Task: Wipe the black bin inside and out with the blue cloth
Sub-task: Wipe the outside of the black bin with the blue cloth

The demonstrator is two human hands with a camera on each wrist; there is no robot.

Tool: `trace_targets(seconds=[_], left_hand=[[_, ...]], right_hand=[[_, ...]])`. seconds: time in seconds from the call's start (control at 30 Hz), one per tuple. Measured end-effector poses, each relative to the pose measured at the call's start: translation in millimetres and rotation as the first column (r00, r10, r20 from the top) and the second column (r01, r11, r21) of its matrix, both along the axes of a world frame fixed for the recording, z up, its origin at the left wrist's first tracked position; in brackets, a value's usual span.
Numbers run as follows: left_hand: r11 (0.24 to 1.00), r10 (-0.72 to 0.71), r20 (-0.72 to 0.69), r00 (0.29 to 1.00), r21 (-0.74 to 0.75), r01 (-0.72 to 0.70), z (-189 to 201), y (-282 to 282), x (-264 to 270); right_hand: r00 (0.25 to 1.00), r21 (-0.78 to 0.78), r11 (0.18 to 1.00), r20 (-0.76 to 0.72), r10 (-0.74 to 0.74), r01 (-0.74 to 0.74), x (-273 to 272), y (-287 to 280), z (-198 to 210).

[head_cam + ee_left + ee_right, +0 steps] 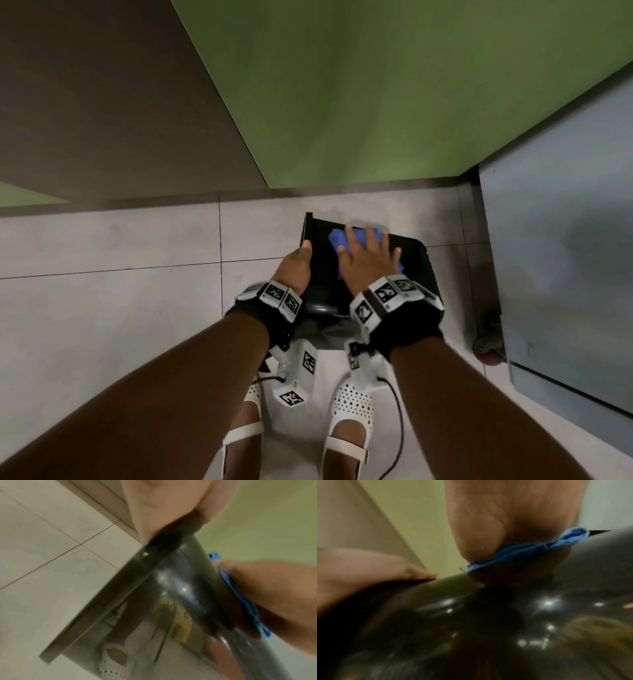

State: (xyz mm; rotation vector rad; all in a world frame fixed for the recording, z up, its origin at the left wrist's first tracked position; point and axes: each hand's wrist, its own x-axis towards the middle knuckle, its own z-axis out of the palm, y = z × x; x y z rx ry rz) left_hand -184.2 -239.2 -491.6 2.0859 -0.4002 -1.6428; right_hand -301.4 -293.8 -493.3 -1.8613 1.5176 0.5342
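Observation:
The black bin [322, 274] lies tilted on the tile floor in front of my feet, its glossy outer side facing up. My left hand [294, 270] grips the bin's left edge, thumb on top and fingers hidden behind it; the left wrist view shows the palm [163, 507] clamped on that edge [171, 581]. My right hand [366, 260] lies flat with fingers spread, pressing the blue cloth [337, 236] onto the bin's upper side. The cloth [522, 550] is squeezed between palm and bin [488, 615] in the right wrist view.
A grey cabinet [565, 274] on casters [489, 339] stands close on the right. Green [376, 85] and brown wall panels rise just behind the bin. My white shoes [352, 404] are under my wrists, with a black cable [399, 411] trailing beside them.

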Motion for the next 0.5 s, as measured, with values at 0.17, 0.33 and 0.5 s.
trace_targets(seconds=[0.17, 0.33, 0.5], left_hand=[[0.988, 0.141, 0.008, 0.99, 0.059, -0.141, -3, 1, -5], [0.986, 0.157, 0.02, 0.987, 0.048, -0.158, -1, -1, -7], [0.992, 0.123, 0.014, 0.992, 0.036, -0.124, 11, -1, -7]], right_hand=[[0.967, -0.016, 0.98, -0.162, -0.199, 0.199, -59, -24, -7], [0.919, -0.094, 0.947, -0.227, -0.321, 0.308, -63, 15, 13], [0.966, -0.107, 0.972, -0.133, -0.22, 0.207, -20, 53, 30]])
